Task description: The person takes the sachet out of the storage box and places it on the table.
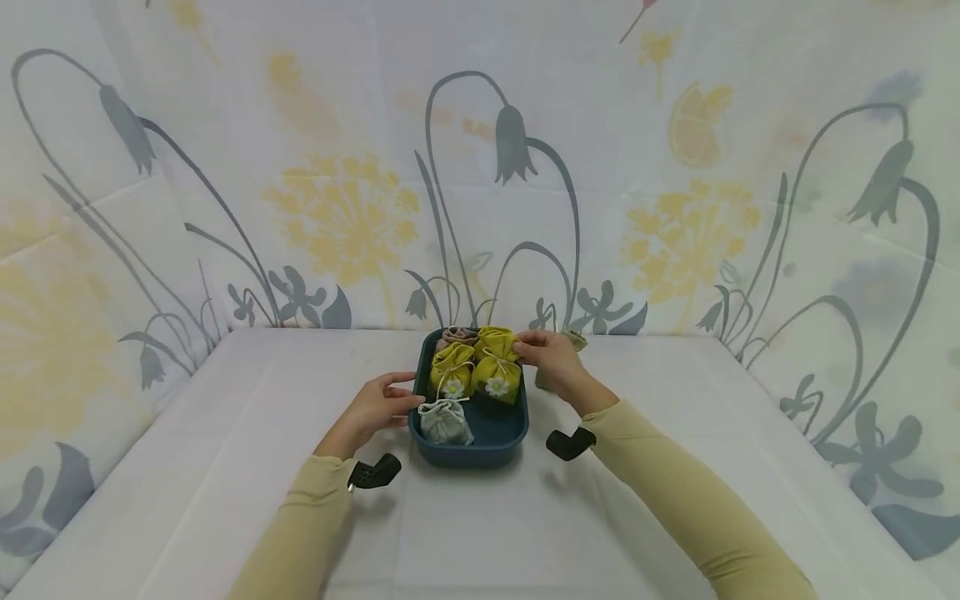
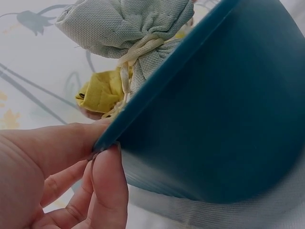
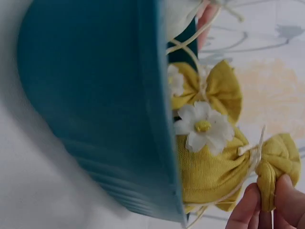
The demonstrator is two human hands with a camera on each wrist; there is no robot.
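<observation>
A dark blue plastic bin [image 1: 491,454] stands on the table with several small drawstring pouches inside. My left hand [image 1: 375,408] pinches its rim at the left side, thumb over the edge and fingers outside. My right hand [image 1: 553,358] pinches the gathered top of a yellow pouch [image 3: 209,167] with a white flower, at the bin's right side. Beside it sits a second yellow pouch [image 1: 450,371], also with a flower. A pale grey-blue pouch [image 2: 128,24] lies at the bin's front left, and a mauve pouch [image 1: 459,335] shows partly at the back.
Behind my right hand, outside the bin, a green pouch [image 1: 576,339] is mostly hidden. A white cloth covers the table [image 1: 480,533], and a flower-printed curtain [image 1: 480,167] hangs along its back edge. A black camera [image 1: 570,443] is worn on each wrist.
</observation>
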